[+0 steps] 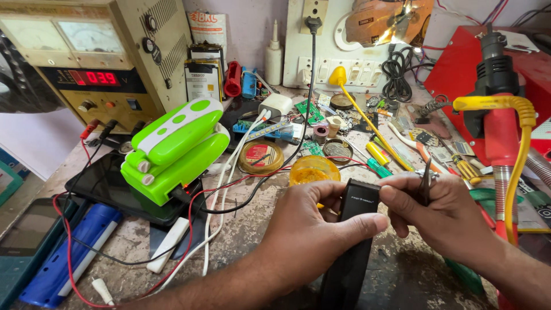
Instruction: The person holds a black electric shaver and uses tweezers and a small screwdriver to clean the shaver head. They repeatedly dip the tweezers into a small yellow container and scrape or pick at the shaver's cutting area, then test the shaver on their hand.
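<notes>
A shiny green and white plastic gadget [175, 149] is sitting on the messy worktop [229, 241]. Near the front middle, the left hand [310, 229] is wrapping its grip around a smooth black trimmer [351, 247], keeping it steady, while the right hand [442, 215] is pinching thin metal tweezers [426, 182] at its top

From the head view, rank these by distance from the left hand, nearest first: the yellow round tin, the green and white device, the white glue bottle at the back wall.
1. Yellow round tin: just beyond the left hand, right above its knuckles.
2. Green and white device: off to the left, resting on a dark tablet.
3. White glue bottle: farthest, upright against the back wall.
</notes>
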Demonstrator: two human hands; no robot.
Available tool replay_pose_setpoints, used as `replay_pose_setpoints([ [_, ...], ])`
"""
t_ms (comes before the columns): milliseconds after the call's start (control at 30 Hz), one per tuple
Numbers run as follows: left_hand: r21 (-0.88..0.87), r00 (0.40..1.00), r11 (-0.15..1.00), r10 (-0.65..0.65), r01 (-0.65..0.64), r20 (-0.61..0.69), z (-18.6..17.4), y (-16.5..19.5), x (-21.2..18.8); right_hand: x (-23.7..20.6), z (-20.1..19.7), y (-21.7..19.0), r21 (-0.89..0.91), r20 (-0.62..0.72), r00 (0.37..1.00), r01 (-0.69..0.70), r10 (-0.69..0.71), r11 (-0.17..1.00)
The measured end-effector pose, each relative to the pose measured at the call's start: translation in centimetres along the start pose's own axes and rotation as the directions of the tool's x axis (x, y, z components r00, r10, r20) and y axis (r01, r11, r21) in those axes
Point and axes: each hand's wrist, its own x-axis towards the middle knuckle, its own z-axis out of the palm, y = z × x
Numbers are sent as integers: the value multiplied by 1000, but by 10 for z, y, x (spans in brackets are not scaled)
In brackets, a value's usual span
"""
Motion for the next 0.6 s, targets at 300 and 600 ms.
replay_pose_setpoints([
  [300, -70, 998, 996, -65, 64, -21, 3, -11, 6, -2, 2, -2, -178, -2, 1000, -17, 17, 984],
  [600, 281, 995, 955, -72, 89, -72, 1, -11, 3, 2, 3, -1, -202, 73, 994, -59, 75, 978],
])
